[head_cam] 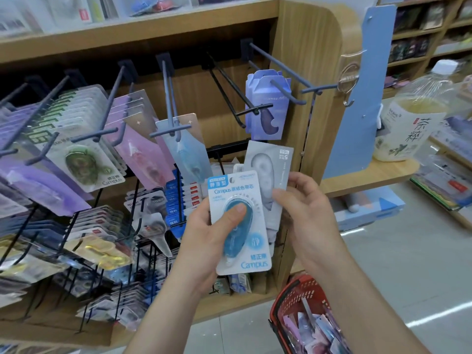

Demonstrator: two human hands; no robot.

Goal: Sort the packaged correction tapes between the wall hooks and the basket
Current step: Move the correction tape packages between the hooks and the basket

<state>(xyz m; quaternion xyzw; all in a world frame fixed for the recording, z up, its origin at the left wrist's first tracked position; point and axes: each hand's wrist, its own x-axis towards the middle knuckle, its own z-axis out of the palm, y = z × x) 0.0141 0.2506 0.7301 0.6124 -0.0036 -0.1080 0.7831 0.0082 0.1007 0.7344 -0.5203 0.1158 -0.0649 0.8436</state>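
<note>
Both hands up in front of the hook rack, each holding a pack. Left hand (204, 233) grips a blue Campus correction tape pack (238, 236): thumb pressed on the blister, fingers curled behind the card, pack upright. Right hand (306, 213) pinches a grey correction tape pack (268, 169) at its right edge, thumb on the front. The grey pack sits behind the blue one, partly covered, sticking out above it and to its right.

Wall hooks (168, 98) carry stock: green Campus packs (84, 162) on the left, pink packs (143, 154) next, a light blue pack (186, 149) mid-rack, purple boxed packs (268, 106) on the right. More packs on the lower wire racks, labels too blurred to read.

Red basket (288, 290) low right, under the right forearm, with several loose packs inside. Tea bottle (408, 123) on the wooden shelf at right
</note>
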